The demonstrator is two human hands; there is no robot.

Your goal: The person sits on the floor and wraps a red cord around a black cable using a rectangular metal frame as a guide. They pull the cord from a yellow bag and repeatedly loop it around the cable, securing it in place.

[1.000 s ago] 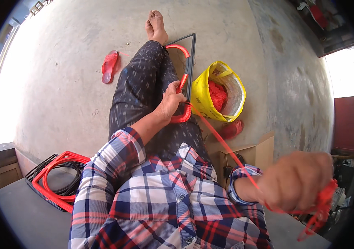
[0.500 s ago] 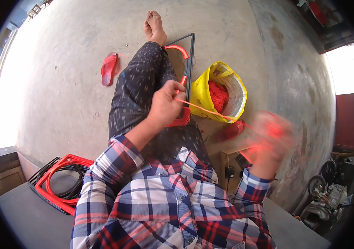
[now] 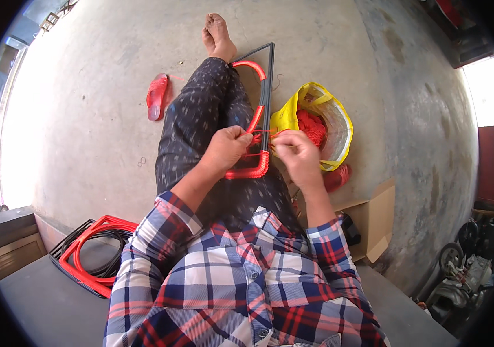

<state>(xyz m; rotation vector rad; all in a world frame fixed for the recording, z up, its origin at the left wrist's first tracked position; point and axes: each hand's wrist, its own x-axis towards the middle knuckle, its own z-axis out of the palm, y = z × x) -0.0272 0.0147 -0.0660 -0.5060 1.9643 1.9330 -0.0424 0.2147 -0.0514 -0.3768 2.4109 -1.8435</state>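
- the left hand [image 3: 226,147] sits at the centre of the frame, fingers curled tight around the red-wrapped lower corner of a dark metal frame [image 3: 267,81] that rests on the person's lap.
- the right hand [image 3: 294,153] is just to the right of it, fingertips pinched on a thin red cord [image 3: 261,132] that runs taut between the two hands and touches the frame.
- the frame rises from the hands toward the upper middle of the picture, its top corner near the bare foot [image 3: 217,34]; red wrapping [image 3: 251,172] covers its lower edge and part of the upper curve.
- a yellow bag [image 3: 333,124] holding more red cord lies open on the concrete floor just right of the frame.
- a red sandal [image 3: 156,96] lies on the floor in the upper left, well apart from the hands.
- a stack of finished red and black frames [image 3: 93,251] lies at the lower left.
- a cardboard box [image 3: 374,222] stands at the right, below the bag.
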